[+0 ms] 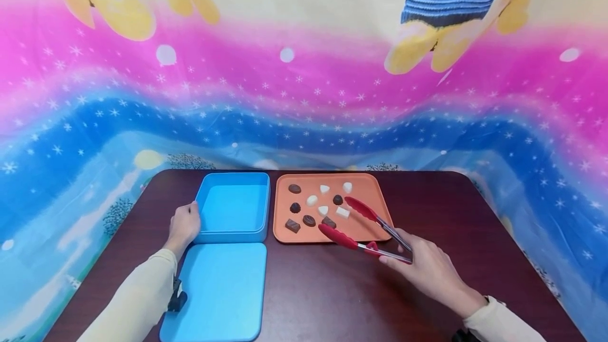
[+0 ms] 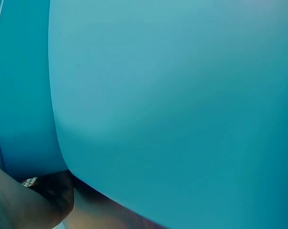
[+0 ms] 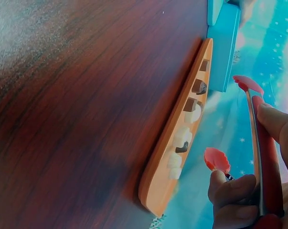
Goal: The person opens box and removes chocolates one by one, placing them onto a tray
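My right hand (image 1: 429, 268) grips a pair of metal tongs (image 1: 391, 234) with red tips. The tongs are spread apart above the front right of an orange tray (image 1: 366, 234), with nothing between their tips. On the tray lie several chocolates: brown ovals (image 1: 294, 189), brown rectangles (image 1: 292, 225), dark round pieces (image 1: 295, 208) and white pieces (image 1: 311, 200). My left hand (image 1: 185, 226) holds the left wall of an open blue box (image 1: 233, 236), its thumb side at the rim; the other fingers are mostly hidden. The box's inside shows bare blue.
A flat blue lid (image 1: 218, 289) lies on the dark wooden table (image 1: 323, 294), just in front of the box, under my left forearm. The tray stands close to the box's right side. A printed cloth (image 1: 304, 83) hangs behind and around the table.
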